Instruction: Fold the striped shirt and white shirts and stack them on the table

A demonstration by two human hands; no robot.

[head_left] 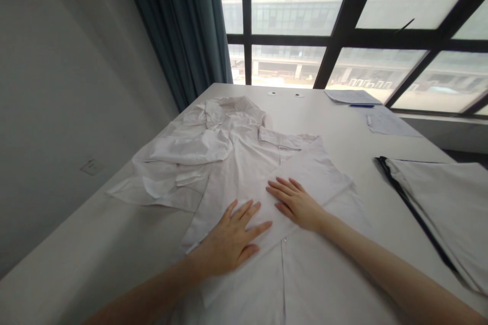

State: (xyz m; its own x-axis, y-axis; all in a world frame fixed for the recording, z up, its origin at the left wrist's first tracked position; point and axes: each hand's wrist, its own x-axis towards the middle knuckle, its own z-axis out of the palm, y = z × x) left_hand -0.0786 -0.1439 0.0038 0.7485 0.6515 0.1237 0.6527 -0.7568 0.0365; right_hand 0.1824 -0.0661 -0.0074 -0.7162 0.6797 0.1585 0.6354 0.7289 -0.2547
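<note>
Head view: we look forward and down along a long table toward a large window.
Window: tall glass panes in a black frame (pixel 343 39), with a pale multi-storey building beyond.
Curtain: a dark teal fabric curtain (pixel 179 25) hangs at the window's left, beside a smooth pale grey wall (pixel 64 111) carrying a small square wall plate (pixel 91 166).
Table: a white rectangular table (pixel 95 249) fills the lower view, with two small round grommets (pixel 272 93) near its far edge.
Shirt: a white button-front shirt (pixel 244 162) lies on the table in front of us, its far left part crumpled into overlapping folds, its near part flatter.
Beside it: a folded pale grey cloth with a dark edge (pixel 438 213) lies well to the right.
Far right: two white paper sheets (pixel 353 96) lie near a blue pen (pixel 361 105).
Left hand (pixel 229 238): flat on the shirt, fingers spread.
Right hand (pixel 295 204): flat on the shirt just beside the left, fingers together.
Grip: both hands are open, palms down, pinching nothing.
Writing: any marks on the sheets are too small to read.
</note>
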